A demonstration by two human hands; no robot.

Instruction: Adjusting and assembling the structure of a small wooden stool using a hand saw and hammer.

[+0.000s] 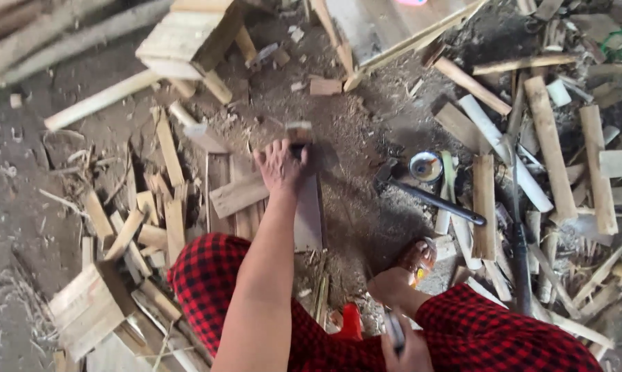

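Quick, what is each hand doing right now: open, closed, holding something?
Left hand: fingers closed around a dark handle over the flat board.
Right hand: closed on a thin grey tool; its kind cannot be told.

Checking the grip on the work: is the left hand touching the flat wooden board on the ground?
Touching. The head view shows the left hand pressed down on the flat wooden board's far end, no gap visible.
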